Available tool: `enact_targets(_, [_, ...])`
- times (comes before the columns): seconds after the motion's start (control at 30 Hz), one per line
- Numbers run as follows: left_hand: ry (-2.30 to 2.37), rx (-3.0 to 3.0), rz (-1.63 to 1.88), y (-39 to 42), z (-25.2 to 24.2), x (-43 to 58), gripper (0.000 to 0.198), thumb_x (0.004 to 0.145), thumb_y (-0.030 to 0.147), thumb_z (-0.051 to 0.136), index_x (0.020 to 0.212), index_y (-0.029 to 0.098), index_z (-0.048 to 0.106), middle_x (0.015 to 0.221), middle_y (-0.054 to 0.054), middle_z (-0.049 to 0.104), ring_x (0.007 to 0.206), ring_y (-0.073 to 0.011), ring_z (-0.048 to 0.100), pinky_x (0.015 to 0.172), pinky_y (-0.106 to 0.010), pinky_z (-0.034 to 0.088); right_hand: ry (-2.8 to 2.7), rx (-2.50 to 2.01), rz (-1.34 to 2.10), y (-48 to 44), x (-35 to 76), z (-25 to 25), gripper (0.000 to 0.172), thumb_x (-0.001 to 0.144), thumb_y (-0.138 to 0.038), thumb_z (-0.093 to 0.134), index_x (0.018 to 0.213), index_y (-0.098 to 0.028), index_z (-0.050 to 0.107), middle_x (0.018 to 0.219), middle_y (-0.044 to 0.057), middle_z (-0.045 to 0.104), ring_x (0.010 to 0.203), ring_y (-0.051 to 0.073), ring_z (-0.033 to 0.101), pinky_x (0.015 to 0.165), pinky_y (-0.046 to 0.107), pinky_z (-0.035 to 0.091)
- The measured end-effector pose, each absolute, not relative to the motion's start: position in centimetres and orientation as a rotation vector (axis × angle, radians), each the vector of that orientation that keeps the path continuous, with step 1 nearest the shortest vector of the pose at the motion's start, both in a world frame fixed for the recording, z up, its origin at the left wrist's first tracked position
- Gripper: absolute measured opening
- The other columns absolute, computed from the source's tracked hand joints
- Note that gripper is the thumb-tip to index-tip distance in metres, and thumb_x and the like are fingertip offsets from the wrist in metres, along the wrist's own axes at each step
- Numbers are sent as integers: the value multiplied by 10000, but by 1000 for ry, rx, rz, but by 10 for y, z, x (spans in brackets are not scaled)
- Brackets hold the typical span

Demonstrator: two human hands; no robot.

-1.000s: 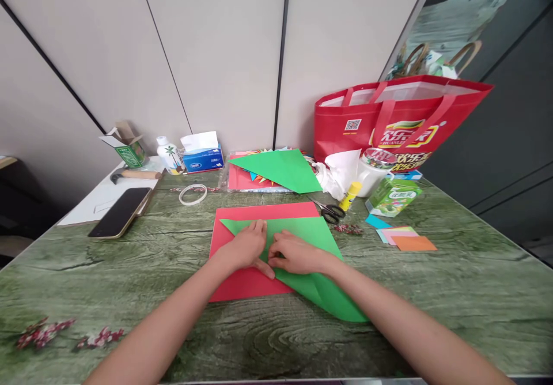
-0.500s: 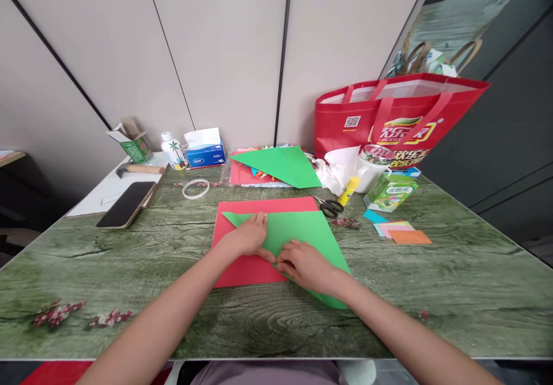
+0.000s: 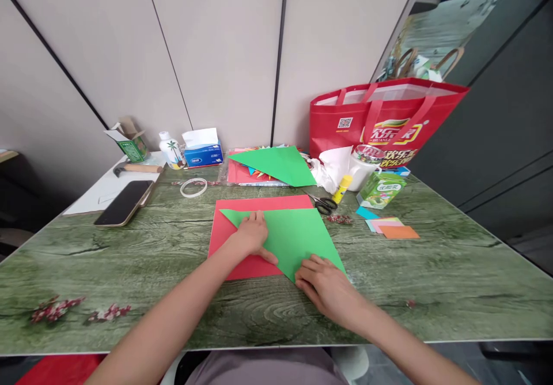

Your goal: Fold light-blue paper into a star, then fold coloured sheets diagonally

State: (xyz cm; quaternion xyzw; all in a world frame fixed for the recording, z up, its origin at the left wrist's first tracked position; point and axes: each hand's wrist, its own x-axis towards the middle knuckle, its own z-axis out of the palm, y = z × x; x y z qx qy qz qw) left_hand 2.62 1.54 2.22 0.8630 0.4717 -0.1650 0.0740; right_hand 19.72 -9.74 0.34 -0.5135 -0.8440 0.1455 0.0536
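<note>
A sheet of green paper (image 3: 298,232), folded along a slanting near edge, lies over a sheet of red paper (image 3: 224,241) on the table in front of me. My left hand (image 3: 254,236) rests flat on the green paper, with its fingers stretched forward and the thumb pointing right along the fold. Lower right, my right hand (image 3: 318,281) has its fingers curled together at the slanting edge of the green paper, close to its near corner, which the hand partly hides.
Behind the sheets lies another folded green sheet (image 3: 280,165) on a packet. Black scissors (image 3: 325,205), a glue stick (image 3: 343,189), a white mug (image 3: 360,174), a juice carton (image 3: 380,191) and coloured cards (image 3: 400,232) are at right. A tape roll (image 3: 193,188) and phone (image 3: 124,203) lie left.
My right hand has slid down and right along the fold, away from my left hand. The slanting edge now lies flatter. My left hand has stayed in place on the green paper.
</note>
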Motion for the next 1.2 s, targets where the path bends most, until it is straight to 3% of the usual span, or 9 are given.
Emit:
enact_targets(0.23, [1413, 2608, -463, 17, 18, 25, 1048, 442, 697, 643, 1187, -15, 450, 1133, -258, 467, 1012, -358, 455, 808, -407, 389, -2669, -1597, 456, -120, 216, 10, 218, 875, -192, 396, 742, -201, 568, 813, 42, 614, 801, 207, 527, 697, 315, 346])
enact_targets(0.47, [1423, 2604, -415, 17, 17, 26, 1026, 436, 689, 653, 1171, -2, 465, 1103, -254, 487, 999, -370, 469, 798, -406, 384, -2627, -1510, 746, -90, 207, 47, 193, 820, -189, 458, 692, -188, 603, 645, 9, 597, 569, 128, 504, 512, 233, 271])
enact_targets(0.7, [1407, 2651, -409, 17, 13, 17, 1005, 518, 504, 725, 1290, -12, 338, 1223, -274, 426, 1105, -356, 421, 869, -397, 352, -2475, -1113, 1163, -38, 171, 9, 159, 787, -267, 543, 736, -143, 629, 600, -27, 564, 514, 79, 447, 481, 180, 295])
enact_targets(0.83, [1399, 2633, -363, 26, 15, -7, 1021, 585, 586, 653, 1384, 115, 224, 1232, -216, 420, 1130, -334, 400, 904, -403, 319, -2409, -1111, 1337, -37, 174, -2, 188, 765, -321, 582, 748, -139, 626, 583, -37, 540, 512, 76, 463, 476, 166, 324])
enact_targets(0.97, [1446, 2626, -350, 43, 17, -32, 829, 660, 594, 588, 1371, 323, 258, 1149, -140, 458, 1086, -337, 414, 854, -406, 330, -2400, -1150, 1332, -41, 176, 4, 158, 757, -294, 586, 736, -142, 622, 573, -40, 532, 506, 74, 460, 472, 165, 317])
enact_targets(1.2, [1615, 2600, -385, 72, 16, -62, 738, 731, 587, 503, 1374, 358, 223, 1088, -123, 445, 1021, -322, 431, 825, -389, 320, -2376, -1225, 1270, -47, 172, 8, 90, 752, -224, 574, 709, -148, 595, 579, -42, 514, 510, 73, 435, 473, 164, 300])
